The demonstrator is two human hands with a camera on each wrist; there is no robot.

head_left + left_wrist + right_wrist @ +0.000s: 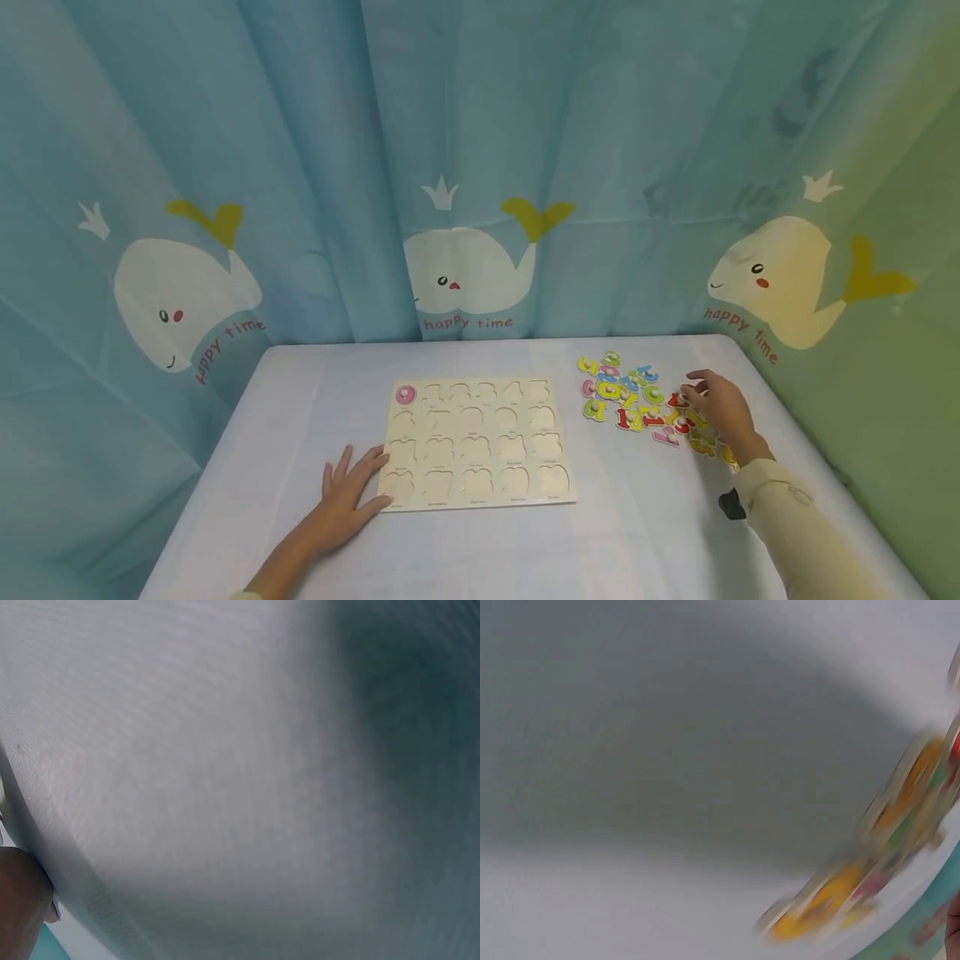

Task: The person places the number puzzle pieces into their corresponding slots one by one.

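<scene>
A pale wooden puzzle board with several empty number-shaped slots lies mid-table; one pink piece sits in its top-left slot. My left hand rests flat with fingers spread, touching the board's lower-left corner. A pile of coloured number pieces lies to the right. My right hand hovers over the pile's right side with curled fingers on the red pieces; whether it pinches one is unclear. The right wrist view shows blurred orange and yellow pieces.
The table carries a white cloth. A blue curtain with white whales hangs close behind and to both sides. The left wrist view shows only blurred cloth and a fingertip.
</scene>
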